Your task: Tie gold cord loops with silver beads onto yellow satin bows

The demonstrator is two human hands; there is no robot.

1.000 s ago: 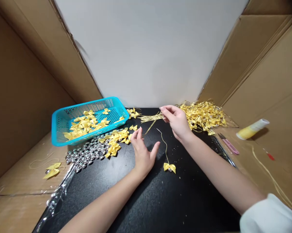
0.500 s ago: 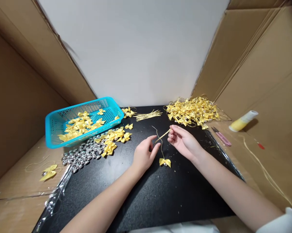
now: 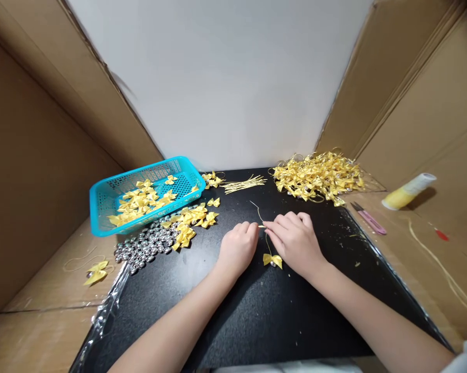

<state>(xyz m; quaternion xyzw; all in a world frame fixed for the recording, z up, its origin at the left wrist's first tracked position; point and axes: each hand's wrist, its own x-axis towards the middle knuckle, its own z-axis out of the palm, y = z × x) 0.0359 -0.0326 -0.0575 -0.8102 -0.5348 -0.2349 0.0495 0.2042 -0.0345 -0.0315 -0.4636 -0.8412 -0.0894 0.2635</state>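
Note:
My left hand (image 3: 238,247) and my right hand (image 3: 295,241) meet fingertip to fingertip over the black mat (image 3: 257,311), pinching a short gold cord (image 3: 261,226) between them. A second gold cord (image 3: 259,213) runs under the fingers down to a small yellow ribbon bow (image 3: 273,260) that lies on the mat just below my right hand. How the two cords cross is hidden by my fingers.
A blue basket (image 3: 101,202) with yellow bows sits back left. Loose yellow bows (image 3: 189,223) and silver bells (image 3: 148,246) lie beside it. Cut gold cords (image 3: 244,183) lie at the back, a heap of finished bows (image 3: 319,177) back right. Pink snips (image 3: 369,220) and a glue bottle (image 3: 408,190) are right.
My right hand came back from the cut cords with one gold cord. Both hands have come down to the mat and closed together on it above the bow.

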